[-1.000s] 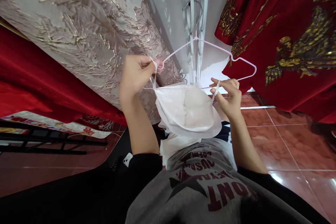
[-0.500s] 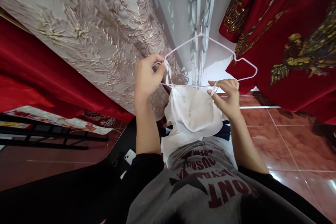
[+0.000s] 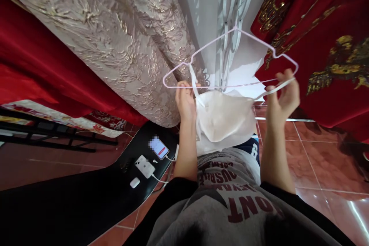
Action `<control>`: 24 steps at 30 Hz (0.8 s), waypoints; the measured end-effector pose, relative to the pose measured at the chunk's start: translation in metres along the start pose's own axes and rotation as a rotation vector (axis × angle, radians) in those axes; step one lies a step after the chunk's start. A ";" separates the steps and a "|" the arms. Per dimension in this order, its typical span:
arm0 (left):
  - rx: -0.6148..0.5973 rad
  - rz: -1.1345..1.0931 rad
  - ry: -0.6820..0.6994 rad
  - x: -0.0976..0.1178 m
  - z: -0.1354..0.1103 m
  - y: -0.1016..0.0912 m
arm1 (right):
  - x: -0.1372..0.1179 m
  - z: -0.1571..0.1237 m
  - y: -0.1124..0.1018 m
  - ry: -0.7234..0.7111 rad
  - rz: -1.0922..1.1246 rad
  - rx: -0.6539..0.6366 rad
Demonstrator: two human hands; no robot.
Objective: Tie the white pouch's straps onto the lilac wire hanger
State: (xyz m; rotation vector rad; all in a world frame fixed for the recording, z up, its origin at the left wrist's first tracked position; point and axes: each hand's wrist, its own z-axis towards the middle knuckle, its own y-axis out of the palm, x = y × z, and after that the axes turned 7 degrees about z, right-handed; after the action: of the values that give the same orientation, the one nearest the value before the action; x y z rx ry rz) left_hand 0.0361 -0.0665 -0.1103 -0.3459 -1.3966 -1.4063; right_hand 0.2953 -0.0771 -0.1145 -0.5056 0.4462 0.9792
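Observation:
A pale pink wire hanger hangs in front of me from a white metal rack. A white strappy garment dangles below its bottom bar. One strap is looped over the hanger's left shoulder. My left hand is closed on the garment's top edge just under that strap. My right hand pinches the other strap and stretches it out toward the hanger's right end.
Embossed beige and gold fabric hangs at left over red cloth. Red fabric with gold embroidery hangs at right. Two phones and an earbud case lie on a black surface at lower left. Red floor tiles lie below.
My left hand let go of the hanger's left end and dropped onto the garment, leaving the strap looped there. My right hand moved right and up, pulling the other strap taut.

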 end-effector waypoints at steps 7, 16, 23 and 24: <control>0.026 -0.090 -0.064 0.015 -0.012 0.017 | 0.062 0.037 -0.015 0.033 0.150 0.414; 0.031 -0.101 -0.225 0.019 -0.003 0.013 | -0.012 0.106 -0.013 0.130 -0.054 -0.186; -0.085 -0.050 -0.225 0.017 -0.004 0.003 | -0.032 0.064 0.029 -0.152 0.006 -0.257; -0.098 -0.029 -0.208 0.013 -0.003 0.001 | -0.028 0.052 0.036 -0.116 0.025 -0.389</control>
State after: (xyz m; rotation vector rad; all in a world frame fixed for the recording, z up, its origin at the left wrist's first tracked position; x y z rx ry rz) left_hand 0.0331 -0.0749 -0.1006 -0.5510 -1.5081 -1.4990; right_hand 0.2576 -0.0486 -0.0640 -0.7894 0.1554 1.1192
